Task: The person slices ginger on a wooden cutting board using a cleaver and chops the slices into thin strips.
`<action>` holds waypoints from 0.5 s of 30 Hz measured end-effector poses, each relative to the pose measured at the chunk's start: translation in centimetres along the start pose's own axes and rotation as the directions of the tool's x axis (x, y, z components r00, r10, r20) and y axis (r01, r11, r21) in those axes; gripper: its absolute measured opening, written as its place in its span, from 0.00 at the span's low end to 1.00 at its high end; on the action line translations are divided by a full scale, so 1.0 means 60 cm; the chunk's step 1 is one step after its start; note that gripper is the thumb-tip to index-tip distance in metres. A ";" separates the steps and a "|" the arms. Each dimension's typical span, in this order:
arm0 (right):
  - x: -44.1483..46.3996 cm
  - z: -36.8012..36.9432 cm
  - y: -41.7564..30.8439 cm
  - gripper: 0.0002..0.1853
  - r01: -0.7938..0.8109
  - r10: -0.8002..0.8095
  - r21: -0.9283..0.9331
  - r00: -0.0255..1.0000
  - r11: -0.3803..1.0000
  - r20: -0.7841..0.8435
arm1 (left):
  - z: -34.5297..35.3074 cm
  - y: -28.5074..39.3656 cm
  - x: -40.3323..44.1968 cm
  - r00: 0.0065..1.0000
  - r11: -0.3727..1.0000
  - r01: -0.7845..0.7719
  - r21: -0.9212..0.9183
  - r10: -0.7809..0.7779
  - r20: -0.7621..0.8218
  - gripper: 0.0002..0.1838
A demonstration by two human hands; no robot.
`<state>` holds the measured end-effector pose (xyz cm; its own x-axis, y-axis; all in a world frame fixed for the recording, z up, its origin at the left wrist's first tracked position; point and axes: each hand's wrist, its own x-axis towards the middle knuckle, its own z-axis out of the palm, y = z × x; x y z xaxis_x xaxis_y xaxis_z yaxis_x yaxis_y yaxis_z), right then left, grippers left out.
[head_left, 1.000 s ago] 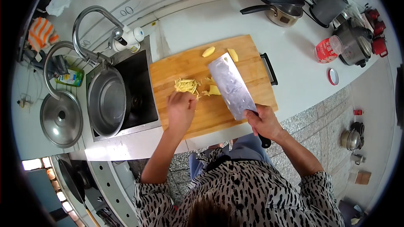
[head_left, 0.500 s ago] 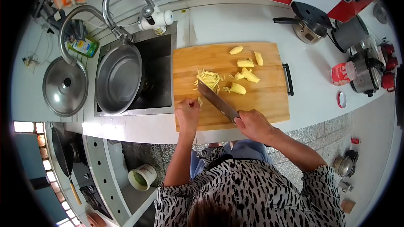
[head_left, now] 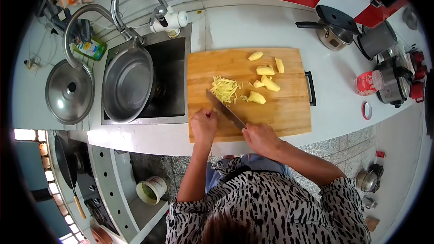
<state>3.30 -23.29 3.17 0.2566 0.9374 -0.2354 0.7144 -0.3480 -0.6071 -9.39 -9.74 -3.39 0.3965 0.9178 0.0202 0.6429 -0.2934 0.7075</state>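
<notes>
My right hand [head_left: 263,139] is wrapped round the handle of a kitchen knife [head_left: 227,111]. The blade slants up and left across the wooden cutting board [head_left: 280,117], its tip beside a pile of thin ginger shreds [head_left: 225,89]. At the board's lower left, my left hand [head_left: 204,124] is closed with curled fingers beside the blade. It pinches a small ginger slice [head_left: 215,109], mostly hidden by the fingers and blade. Several peeled ginger pieces [head_left: 265,70] lie on the board's right half, one ginger chunk [head_left: 257,97] close to the shreds.
Left of the board is a sink [head_left: 174,90] with a metal basin [head_left: 129,86] under curved taps [head_left: 118,18]. A pot lid [head_left: 70,91] lies farther left. On the right stand a saucepan [head_left: 333,38], a red-labelled jar [head_left: 367,82] and its lid [head_left: 366,110]. A bucket [head_left: 151,190] is below.
The knife and my right hand have moved left, bringing the blade closer to my left hand. My left hand stays nearly in place, and the slice is now more hidden.
</notes>
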 end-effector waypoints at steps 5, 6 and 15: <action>-0.004 -0.016 0.002 0.12 -0.004 0.004 0.026 1.000 1.000 0.005 | -0.012 0.016 -0.002 0.986 0.983 0.141 -0.119 -0.128 0.110 0.07; -0.005 -0.015 0.004 0.12 0.020 -0.019 -0.004 0.999 1.000 0.035 | -0.014 0.024 -0.002 0.979 0.971 0.187 -0.152 -0.171 0.112 0.06; 0.016 0.011 0.002 0.14 0.051 -0.049 0.027 0.997 0.998 -0.053 | -0.003 0.007 -0.002 0.999 0.999 0.031 -0.036 -0.030 0.015 0.04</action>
<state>3.20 -22.45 2.38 0.2549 0.9528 -0.1649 0.7087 -0.3001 -0.6385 -9.28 -9.95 -2.96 0.3869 0.9220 -0.0122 0.6310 -0.2551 0.7326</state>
